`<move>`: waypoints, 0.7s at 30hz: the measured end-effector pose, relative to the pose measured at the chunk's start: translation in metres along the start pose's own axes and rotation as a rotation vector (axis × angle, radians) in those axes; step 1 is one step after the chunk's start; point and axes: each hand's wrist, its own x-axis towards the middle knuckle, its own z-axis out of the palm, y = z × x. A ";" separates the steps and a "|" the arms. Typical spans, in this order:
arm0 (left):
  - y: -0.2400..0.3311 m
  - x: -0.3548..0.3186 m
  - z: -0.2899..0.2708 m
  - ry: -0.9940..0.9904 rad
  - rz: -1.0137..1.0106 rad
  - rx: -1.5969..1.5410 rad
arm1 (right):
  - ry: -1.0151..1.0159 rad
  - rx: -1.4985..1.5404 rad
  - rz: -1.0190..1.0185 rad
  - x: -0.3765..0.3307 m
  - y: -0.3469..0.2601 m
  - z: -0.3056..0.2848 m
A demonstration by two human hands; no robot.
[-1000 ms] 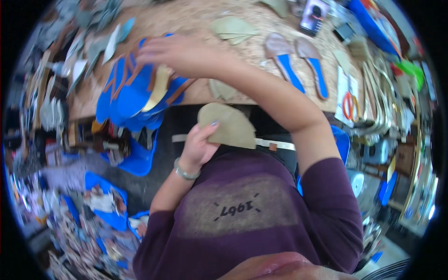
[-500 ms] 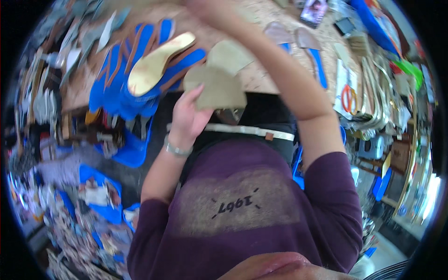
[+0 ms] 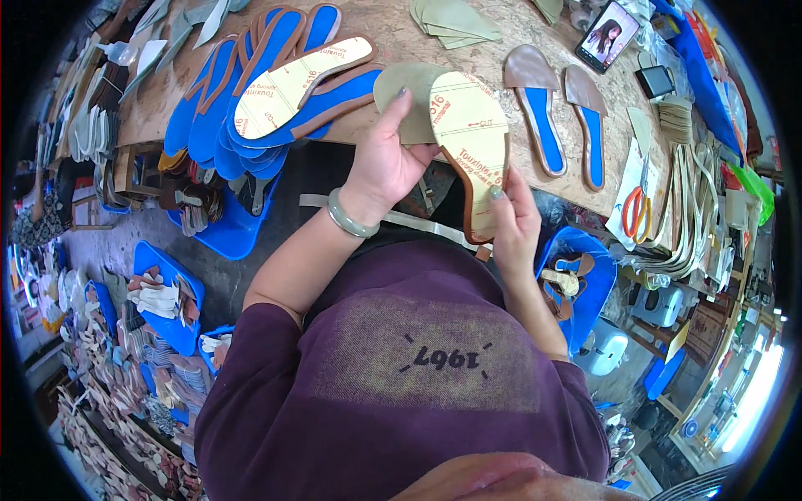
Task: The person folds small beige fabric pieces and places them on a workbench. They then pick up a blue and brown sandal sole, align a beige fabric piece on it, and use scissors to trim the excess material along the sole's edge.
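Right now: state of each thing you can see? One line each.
Left hand: closed on olive rounded flat piece
Right hand: closed on cream, brown-edged insole
Olive piece: partly hidden by insole
Blue, brown-edged insoles: piled, overlapping
Brown-topped, blue-soled slippers: lying side by side
Black phone: screen lit
Orange-handled scissors: lying on white sheet

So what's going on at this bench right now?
A person is handling shoe parts at a workbench. Their left hand holds a khaki piece, and their right hand holds a cream-faced sole with a brown edge, partly in front of that piece. Blue soles lie piled to the left, two brown-toed slippers to the right.
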 end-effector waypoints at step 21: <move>-0.018 -0.003 0.010 -0.034 0.064 0.082 | 0.008 -0.002 0.016 -0.004 0.018 0.004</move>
